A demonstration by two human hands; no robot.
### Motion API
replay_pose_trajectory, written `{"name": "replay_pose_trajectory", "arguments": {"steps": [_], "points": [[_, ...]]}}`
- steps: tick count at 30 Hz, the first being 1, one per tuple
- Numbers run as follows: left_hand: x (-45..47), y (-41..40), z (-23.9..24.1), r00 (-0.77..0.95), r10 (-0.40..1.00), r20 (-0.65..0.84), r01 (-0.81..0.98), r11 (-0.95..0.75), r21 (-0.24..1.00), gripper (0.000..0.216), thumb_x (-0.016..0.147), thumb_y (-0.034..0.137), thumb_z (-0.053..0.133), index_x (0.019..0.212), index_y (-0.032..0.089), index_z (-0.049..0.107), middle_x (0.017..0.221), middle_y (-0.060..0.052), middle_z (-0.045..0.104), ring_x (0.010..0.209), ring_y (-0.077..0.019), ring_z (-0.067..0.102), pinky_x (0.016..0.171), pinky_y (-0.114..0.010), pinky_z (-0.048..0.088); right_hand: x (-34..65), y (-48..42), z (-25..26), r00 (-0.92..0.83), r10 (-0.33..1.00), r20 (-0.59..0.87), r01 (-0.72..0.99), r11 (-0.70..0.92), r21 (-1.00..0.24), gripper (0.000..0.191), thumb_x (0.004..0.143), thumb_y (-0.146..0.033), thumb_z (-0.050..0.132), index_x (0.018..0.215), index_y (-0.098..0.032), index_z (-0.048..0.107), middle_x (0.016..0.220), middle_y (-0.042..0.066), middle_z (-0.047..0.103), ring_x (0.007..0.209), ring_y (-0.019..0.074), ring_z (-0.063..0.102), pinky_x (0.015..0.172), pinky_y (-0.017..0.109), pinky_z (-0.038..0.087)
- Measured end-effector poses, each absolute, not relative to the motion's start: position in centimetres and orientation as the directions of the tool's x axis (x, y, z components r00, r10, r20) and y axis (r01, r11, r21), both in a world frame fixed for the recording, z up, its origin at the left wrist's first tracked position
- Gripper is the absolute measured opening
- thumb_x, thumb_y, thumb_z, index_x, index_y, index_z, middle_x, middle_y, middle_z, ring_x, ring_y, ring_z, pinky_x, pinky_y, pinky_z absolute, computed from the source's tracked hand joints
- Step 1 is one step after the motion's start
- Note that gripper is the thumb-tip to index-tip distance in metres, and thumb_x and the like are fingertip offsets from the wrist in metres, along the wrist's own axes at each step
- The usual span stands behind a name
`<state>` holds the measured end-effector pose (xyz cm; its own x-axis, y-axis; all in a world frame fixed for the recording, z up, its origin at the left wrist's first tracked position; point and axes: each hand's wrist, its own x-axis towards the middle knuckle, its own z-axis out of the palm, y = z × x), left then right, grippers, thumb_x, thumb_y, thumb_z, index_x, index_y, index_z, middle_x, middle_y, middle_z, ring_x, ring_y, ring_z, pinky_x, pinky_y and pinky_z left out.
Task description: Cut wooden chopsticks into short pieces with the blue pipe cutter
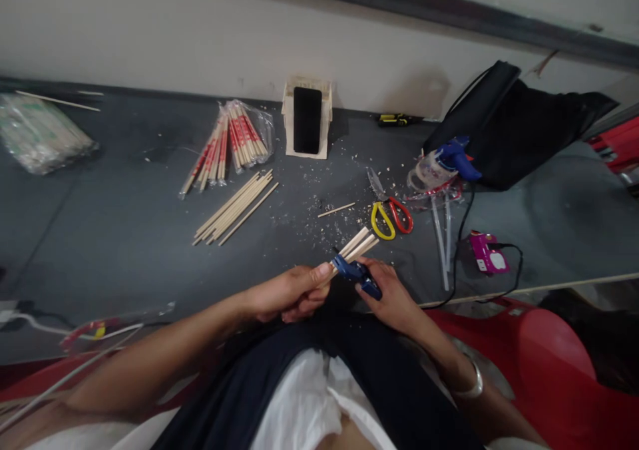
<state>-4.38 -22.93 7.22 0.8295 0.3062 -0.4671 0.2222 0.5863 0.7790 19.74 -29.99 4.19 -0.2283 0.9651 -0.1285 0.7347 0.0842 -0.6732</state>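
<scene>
My left hand point(289, 295) is closed around a small bundle of wooden chopsticks point(360, 244) that points up and to the right over the grey table point(124, 237). My right hand point(392, 297) grips a blue-handled cutter point(357, 271) whose head sits against the sticks near my left thumb. Both hands hover above my lap at the table's near edge. Wood chips lie scattered on the table just beyond them.
Loose chopsticks point(234, 208) and wrapped red-and-white packs point(229, 144) lie at centre left. A wooden box holding a phone point(307, 118) stands at the back. Red and yellow scissors point(390, 212), a blue glue gun point(452, 157), a black bag point(509, 124) and a pink device point(486, 253) are right.
</scene>
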Motion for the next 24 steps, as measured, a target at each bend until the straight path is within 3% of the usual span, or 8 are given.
{"name": "replay_pose_trajectory", "arguments": {"steps": [5,15,20,24], "points": [[-4.4,-23.4,6.6,0.905,0.261,-0.334,0.116,0.606,0.787,0.071,0.079,0.093,0.041,0.064,0.023,0.036,0.046,0.010,0.029,0.039,-0.0061,0.017,0.036,-0.025,0.012,20.7,-28.7,5.5,-0.376,0.924,-0.065,0.694,0.235,-0.681,0.059,0.085,-0.014,0.056,0.144,-0.022,0.051,0.138,0.014,0.063,0.131,0.0283,0.056,0.114,0.052,0.044],[-4.5,-24.0,5.7,0.933,0.199,-0.301,0.102,0.654,0.750,0.071,0.079,0.092,0.045,0.063,0.023,0.037,0.046,0.009,0.029,0.039,-0.0060,0.016,0.037,-0.028,0.009,20.9,-28.4,5.3,-0.472,0.879,-0.073,0.638,0.283,-0.716,0.074,0.076,-0.007,0.057,0.147,-0.025,0.046,0.142,0.012,0.058,0.139,0.0272,0.050,0.120,0.052,0.038],[-4.2,-24.2,5.7,0.937,0.195,-0.289,0.111,0.618,0.778,0.071,0.080,0.092,0.040,0.063,0.024,0.036,0.047,0.009,0.028,0.040,-0.0067,0.017,0.039,-0.028,0.011,20.9,-28.0,5.8,-0.488,0.871,-0.060,0.617,0.295,-0.730,0.063,0.074,-0.007,0.055,0.135,-0.023,0.053,0.130,0.010,0.061,0.130,0.0258,0.054,0.118,0.048,0.039],[-3.9,-24.2,6.1,0.901,0.330,-0.281,0.102,0.469,0.877,0.072,0.082,0.091,0.037,0.061,0.023,0.038,0.050,0.007,0.034,0.047,-0.0084,0.025,0.046,-0.028,0.020,20.8,-28.2,5.5,-0.445,0.893,-0.064,0.628,0.260,-0.734,0.050,0.072,-0.006,0.055,0.119,-0.024,0.056,0.121,0.010,0.062,0.118,0.0256,0.058,0.106,0.045,0.048]]}}
